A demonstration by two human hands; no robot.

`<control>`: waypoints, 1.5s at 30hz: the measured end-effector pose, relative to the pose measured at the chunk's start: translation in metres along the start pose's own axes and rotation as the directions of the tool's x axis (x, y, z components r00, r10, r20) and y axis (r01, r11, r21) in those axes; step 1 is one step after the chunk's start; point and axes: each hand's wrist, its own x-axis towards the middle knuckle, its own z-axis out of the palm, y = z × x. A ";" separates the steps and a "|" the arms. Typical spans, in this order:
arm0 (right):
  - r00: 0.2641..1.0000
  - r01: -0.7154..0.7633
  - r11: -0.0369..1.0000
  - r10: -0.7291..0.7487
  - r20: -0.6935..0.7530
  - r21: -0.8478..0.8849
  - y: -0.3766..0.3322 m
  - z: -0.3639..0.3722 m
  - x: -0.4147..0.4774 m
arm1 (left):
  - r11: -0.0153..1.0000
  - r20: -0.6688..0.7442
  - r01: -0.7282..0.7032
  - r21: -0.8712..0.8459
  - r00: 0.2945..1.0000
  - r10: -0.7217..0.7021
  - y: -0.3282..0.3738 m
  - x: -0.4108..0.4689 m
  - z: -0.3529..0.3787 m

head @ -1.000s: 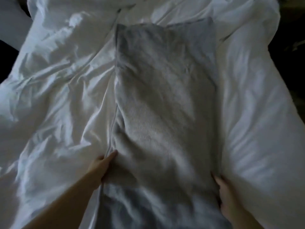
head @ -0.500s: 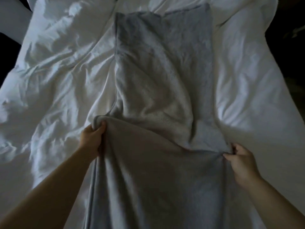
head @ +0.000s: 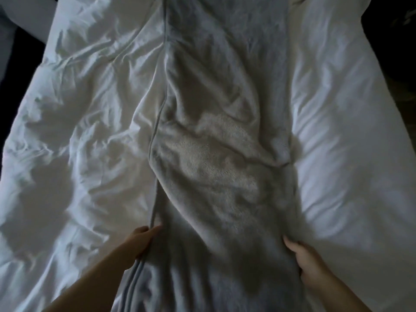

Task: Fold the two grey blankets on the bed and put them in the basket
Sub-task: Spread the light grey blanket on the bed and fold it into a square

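- The left hand (head: 140,243) is at the left edge of the grey blanket (head: 225,154), near the bottom. Its fingers curl round the edge, so its grip is closed on the blanket.
- The right hand (head: 308,264) is at the right edge of the same blanket. Its fingers are tucked into the soft cloth, so this grip is closed on the blanket too.
- The blanket lies in a long strip down the middle of the bed (head: 351,167). It runs from the two hands up to the top of the view.
- The blanket has bumps and creases. In the middle, one layer lies over another at a slant.
- The left edge shows a thin hem (head: 155,199) running up from the left hand.
- White, crumpled bedding (head: 85,136) lies on both sides of the blanket.
- The room is dim, and only one blanket can be seen.
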 end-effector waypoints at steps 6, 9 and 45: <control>0.878 0.427 0.901 -0.433 -0.204 -0.073 -0.057 -0.004 -0.030 | 0.943 -0.340 -0.326 -0.070 0.896 0.285 0.043 -0.016 0.003; 0.827 0.558 0.821 -0.538 -0.164 0.123 -0.131 0.013 -0.029 | 0.855 -0.460 -0.444 -0.268 0.839 0.292 0.096 -0.014 -0.016; 0.972 0.222 0.926 -0.234 -0.002 -0.305 -0.151 0.024 0.010 | 0.974 -0.242 -0.222 0.045 0.944 0.226 0.139 0.037 -0.033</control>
